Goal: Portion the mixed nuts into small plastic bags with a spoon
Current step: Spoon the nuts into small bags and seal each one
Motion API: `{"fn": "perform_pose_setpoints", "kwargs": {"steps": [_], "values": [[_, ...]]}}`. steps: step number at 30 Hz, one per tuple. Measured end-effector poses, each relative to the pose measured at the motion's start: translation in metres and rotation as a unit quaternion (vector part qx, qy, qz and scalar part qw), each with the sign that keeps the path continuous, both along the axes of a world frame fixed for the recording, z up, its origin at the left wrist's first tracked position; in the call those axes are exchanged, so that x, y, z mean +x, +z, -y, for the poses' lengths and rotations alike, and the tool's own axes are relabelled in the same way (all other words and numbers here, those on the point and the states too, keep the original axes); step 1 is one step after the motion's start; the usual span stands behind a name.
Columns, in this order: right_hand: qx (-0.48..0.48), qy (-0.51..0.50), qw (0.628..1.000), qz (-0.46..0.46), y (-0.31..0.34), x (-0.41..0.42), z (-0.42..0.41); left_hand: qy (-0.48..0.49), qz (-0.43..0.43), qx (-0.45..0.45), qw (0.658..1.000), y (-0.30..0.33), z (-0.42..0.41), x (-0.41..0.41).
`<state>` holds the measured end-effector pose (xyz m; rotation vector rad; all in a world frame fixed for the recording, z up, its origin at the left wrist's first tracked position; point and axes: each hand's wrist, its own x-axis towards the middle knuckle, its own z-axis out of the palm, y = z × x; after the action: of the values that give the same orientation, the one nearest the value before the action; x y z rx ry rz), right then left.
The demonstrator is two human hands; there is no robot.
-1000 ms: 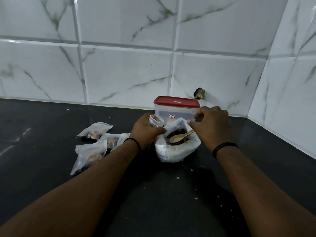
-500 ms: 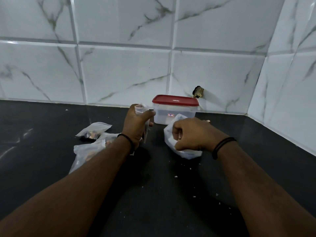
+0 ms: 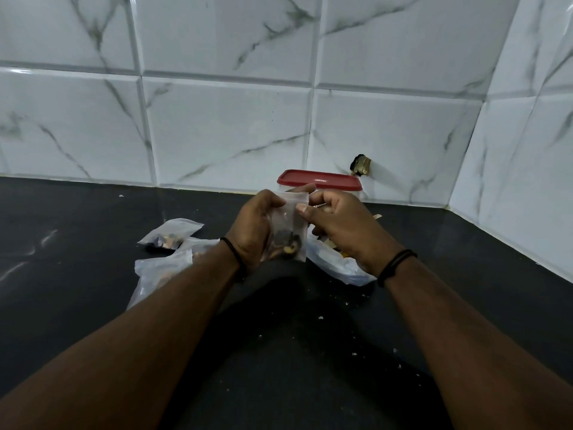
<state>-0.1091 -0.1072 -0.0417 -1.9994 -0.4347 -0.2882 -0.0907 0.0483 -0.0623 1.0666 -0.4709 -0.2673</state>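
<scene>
A small clear plastic bag (image 3: 290,226) with dark mixed nuts at its bottom hangs upright between my hands above the black counter. My left hand (image 3: 252,229) grips its left side and top corner. My right hand (image 3: 339,221) pinches its top right edge with thumb and fingers. Behind my right hand lies the big white bag of nuts (image 3: 336,263), mostly hidden. A bit of the wooden spoon (image 3: 376,216) shows past my right hand.
A clear box with a red lid (image 3: 319,180) stands against the tiled wall. Filled small bags (image 3: 170,234) lie on the counter at left, another bag (image 3: 158,273) partly under my left forearm. White crumbs dot the black counter (image 3: 77,274). A tiled wall corner rises at right.
My left hand lifted the small bag away from the big bag and brought it to the middle. My right hand left the spoon and the big bag and now pinches the small bag's top.
</scene>
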Motion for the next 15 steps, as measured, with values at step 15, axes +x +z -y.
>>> {"fn": "perform_pose_setpoints", "kwargs": {"steps": [15], "values": [[0.129,-0.079,0.988,0.029,-0.001,0.008,0.007,0.293,0.080,0.120,0.945,-0.005,-0.004,0.013]]}}
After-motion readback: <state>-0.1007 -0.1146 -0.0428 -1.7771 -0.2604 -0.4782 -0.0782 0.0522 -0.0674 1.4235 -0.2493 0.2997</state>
